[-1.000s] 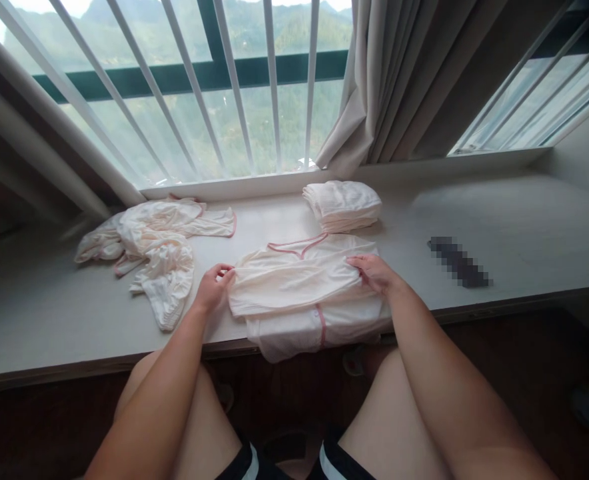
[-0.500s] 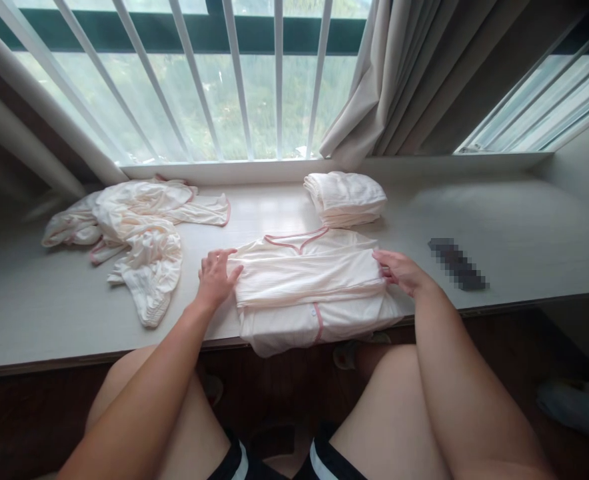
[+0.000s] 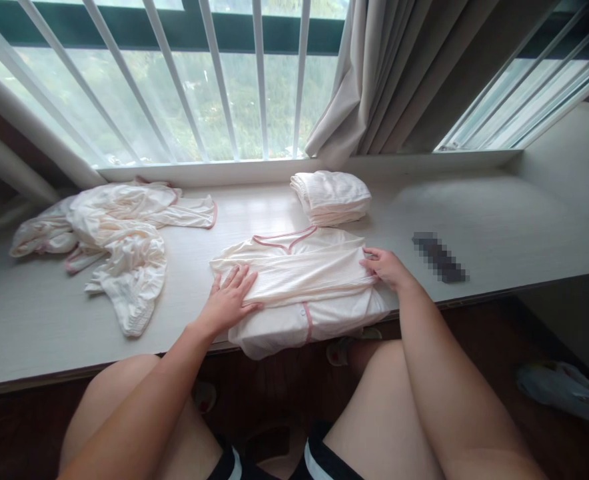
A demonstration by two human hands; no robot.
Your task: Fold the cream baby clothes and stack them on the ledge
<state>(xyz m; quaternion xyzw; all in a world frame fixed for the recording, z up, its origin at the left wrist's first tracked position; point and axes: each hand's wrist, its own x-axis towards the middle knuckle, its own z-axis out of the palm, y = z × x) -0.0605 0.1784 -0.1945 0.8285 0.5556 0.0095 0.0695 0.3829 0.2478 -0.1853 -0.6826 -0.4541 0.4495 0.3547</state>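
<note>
A cream-white shirt point(image 3: 272, 330) with pink trim at the neck and front lies on the ledge before me, its hem hanging over the front edge. Across its middle runs a flat white ribbed garment part point(image 3: 307, 277); whether it is the sleeves or a separate folded piece I cannot tell. My left hand point(image 3: 229, 300) rests flat on the left end of this ribbed part, fingers spread. At the opposite end, my right hand point(image 3: 384, 265) pinches the edge of the ribbed part between thumb and fingers.
Behind the shirt sits a folded white clothes stack point(image 3: 330, 198). Crumpled cream clothing point(image 3: 124, 233) with pink edging lies to the left. A blurred-out dark object point(image 3: 439, 257) is on the right of the ledge point(image 3: 494, 220). A barred window and curtains point(image 3: 359, 87) stand behind.
My left hand has moved from the left edge onto the cloth and flattened out. My right hand has closed on the right edge. The whole view has shifted slightly.
</note>
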